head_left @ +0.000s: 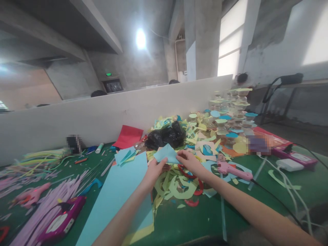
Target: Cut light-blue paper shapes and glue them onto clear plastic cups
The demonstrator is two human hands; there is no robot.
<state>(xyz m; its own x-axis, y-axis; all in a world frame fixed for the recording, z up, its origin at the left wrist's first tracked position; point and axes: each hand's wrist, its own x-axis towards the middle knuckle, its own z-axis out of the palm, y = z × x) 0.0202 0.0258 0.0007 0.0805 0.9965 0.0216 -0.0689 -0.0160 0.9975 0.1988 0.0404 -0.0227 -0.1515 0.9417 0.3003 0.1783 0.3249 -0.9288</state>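
Observation:
Between my two hands I hold a small folded piece of light blue paper (pixel 166 152) above the table. My left hand (pixel 156 168) grips its near left edge, thumb on top. My right hand (pixel 189 159) pinches its right corner. Under and left of my left arm lies a large light blue paper sheet (pixel 120 198) over a yellow one. Several folded blue paper pieces (pixel 125 155) rest at its far end. Beneath my right hand spread cut green paper scraps (pixel 184 187), with red scissor handles (pixel 198 187) partly buried among them.
A black plastic bag (pixel 166 135) and a red sheet (pixel 128 136) lie behind my hands. At right are a pink glue gun (pixel 235 170), white cables and stacked clear cups with paper discs (pixel 232 118). Pipe cleaners (pixel 55 205) cover the left. A white partition (pixel 102 116) stands behind.

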